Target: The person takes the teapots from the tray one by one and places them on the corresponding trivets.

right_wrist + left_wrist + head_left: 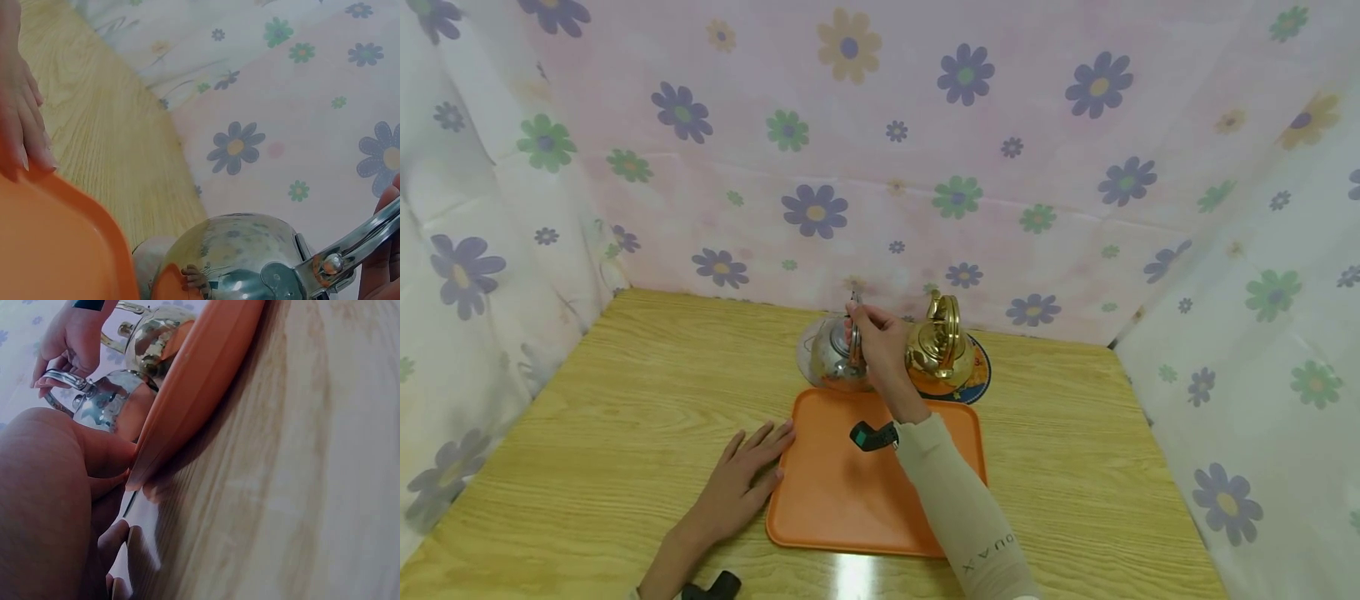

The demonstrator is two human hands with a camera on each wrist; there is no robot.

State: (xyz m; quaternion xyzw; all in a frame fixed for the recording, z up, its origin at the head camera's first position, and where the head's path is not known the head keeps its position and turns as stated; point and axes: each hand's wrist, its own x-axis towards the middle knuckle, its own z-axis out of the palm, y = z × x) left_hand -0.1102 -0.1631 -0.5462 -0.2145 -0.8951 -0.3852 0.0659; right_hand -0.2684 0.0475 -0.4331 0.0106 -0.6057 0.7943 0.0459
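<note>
My right hand (883,342) grips the raised handle of a shiny silver kettle (831,362) behind the tray. In the right wrist view, the fingers curl behind the kettle's metal handle (356,250). Just right of that hand stands a gold kettle (928,337) with its handle up. My left hand (737,479) lies on the table with its fingers spread, touching the left edge of an orange tray (835,492). The left wrist view has the thumb (109,452) against the tray's rim.
A round, pale mat (806,348) shows beside the silver kettle, and a blue patterned round mat (979,379) lies under the gold one. The wooden table (647,400) meets a flowered curtain (880,167) at the back and sides.
</note>
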